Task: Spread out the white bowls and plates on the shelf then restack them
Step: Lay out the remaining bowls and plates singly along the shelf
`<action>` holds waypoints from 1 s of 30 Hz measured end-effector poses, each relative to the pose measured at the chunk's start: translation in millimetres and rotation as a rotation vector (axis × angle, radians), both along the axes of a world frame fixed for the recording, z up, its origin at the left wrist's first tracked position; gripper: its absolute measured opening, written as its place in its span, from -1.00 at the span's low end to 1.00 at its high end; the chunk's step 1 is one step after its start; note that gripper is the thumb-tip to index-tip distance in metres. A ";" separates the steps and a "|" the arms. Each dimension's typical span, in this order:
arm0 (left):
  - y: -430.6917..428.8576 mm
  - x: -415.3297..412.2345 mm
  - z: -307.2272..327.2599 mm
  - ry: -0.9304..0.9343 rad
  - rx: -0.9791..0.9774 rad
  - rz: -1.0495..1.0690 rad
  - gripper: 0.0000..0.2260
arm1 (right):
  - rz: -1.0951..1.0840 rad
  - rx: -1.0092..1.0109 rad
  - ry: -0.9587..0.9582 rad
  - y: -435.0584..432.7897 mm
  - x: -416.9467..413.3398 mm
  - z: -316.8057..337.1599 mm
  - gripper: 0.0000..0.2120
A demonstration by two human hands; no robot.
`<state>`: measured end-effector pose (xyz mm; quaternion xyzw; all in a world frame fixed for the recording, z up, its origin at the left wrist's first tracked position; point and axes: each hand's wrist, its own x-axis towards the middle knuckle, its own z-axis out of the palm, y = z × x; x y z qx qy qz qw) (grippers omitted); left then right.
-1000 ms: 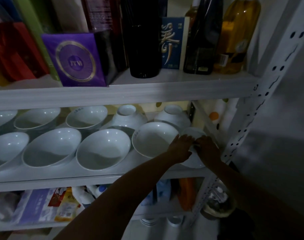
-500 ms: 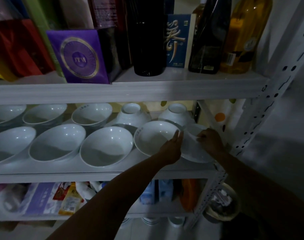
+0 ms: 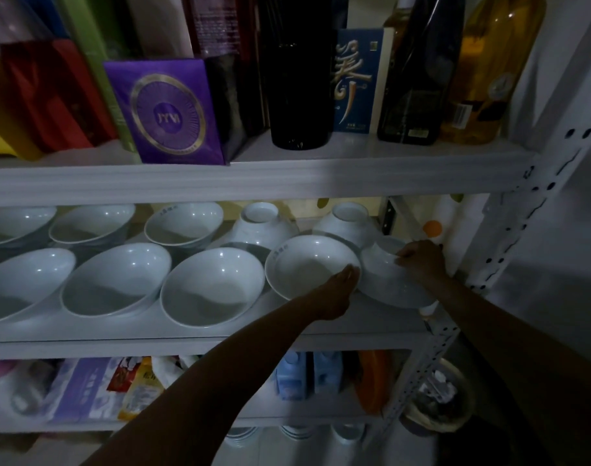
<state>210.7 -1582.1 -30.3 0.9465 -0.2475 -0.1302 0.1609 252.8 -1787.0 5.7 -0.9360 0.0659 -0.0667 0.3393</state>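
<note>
Your right hand (image 3: 421,262) is at the right of the frame. Its fingers (image 3: 405,258) curl over the far rim of the end bowl (image 3: 384,285) and pinch it. That bowl is tipped so its inside faces you, and its lower edge sits close to the middle shelf (image 3: 371,322). In this dim light you cannot tell whether it rests on the board. Your right forearm comes in from the lower right corner and rises to the bowl's upper rim.

Your left hand (image 3: 337,292) grasps nothing, its fingers straight and held together. The fingertips (image 3: 351,273) touch the point where the end bowl's left edge lies just beside the right rim of the neighbouring bowl (image 3: 304,267). The left forearm runs diagonally up from the bottom centre of the frame.

Left of these two, three more front-row bowls (image 3: 213,287) lean open toward you in a line. Behind them stand two upturned bowls (image 3: 263,227), foot rings up. Further left are three upright back-row bowls (image 3: 183,223).

On the board above, from left to right, are a purple box (image 3: 173,109), a dark bottle (image 3: 297,79), a blue box (image 3: 354,79) and an amber bottle (image 3: 489,68).
</note>
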 end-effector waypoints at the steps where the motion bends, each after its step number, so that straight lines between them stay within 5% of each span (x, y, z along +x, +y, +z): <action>1: 1.1 -0.3 0.8 0.002 0.002 -0.004 -0.39 | -0.010 -0.009 0.007 1.6 0.8 0.7 -0.77; 16: 11.9 -0.5 5.3 0.035 0.017 -0.046 -0.39 | -0.148 -0.447 0.068 56.1 0.7 7.4 -0.63; 18: 11.3 -4.1 5.0 -0.047 0.048 -0.038 -0.38 | -0.127 -0.507 0.088 62.5 1.1 7.8 -0.65; 21: 9.9 -10.5 1.0 -0.420 0.038 -0.154 -0.42 | -0.123 -0.535 0.089 68.2 -2.6 5.8 -0.69; 24: 2.4 -15.9 -16.3 -0.665 0.032 -0.307 -0.79 | -0.123 -0.541 0.074 72.3 -10.9 -3.5 -0.72; 26: -1.7 -20.9 -22.4 -0.718 0.068 -0.348 -0.96 | -0.139 -0.491 0.050 72.3 -16.1 -11.3 -0.74; 30: -4.4 -28.2 -26.8 -0.717 0.089 -0.374 -0.79 | -0.071 -0.416 0.001 66.6 -23.9 -28.4 -0.75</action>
